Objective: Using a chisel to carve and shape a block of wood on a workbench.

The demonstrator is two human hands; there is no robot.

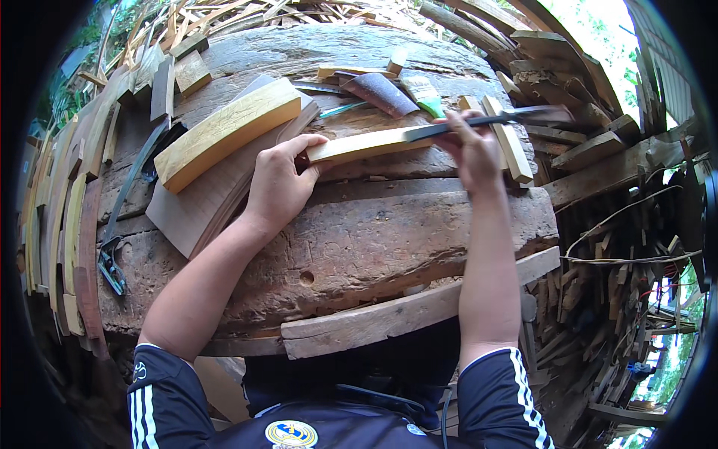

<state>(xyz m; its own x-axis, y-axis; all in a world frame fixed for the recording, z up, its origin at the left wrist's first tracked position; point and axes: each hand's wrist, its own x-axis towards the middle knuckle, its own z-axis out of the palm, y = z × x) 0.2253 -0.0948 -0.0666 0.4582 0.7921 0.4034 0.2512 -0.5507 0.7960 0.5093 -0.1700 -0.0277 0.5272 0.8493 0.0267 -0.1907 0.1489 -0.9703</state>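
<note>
My left hand is closed round the left end of a pale yellow wooden strip, which lies across the bench. In my right hand is a long dark tool, gripped between thumb and fingers. Its narrow flat left end reaches over the strip's right end. The tool's right end is smeared by motion, so its exact kind is unclear. Just beyond the strip lie a curled piece of brown sandpaper and a paintbrush with a green part. A short pale wooden bar is beside my right hand.
A thick curved yellow wood block rests on flat brown boards at left. The worn wooden bench has a loose plank along its near edge. A teal-framed saw hangs at left. Scrap wood is piled around.
</note>
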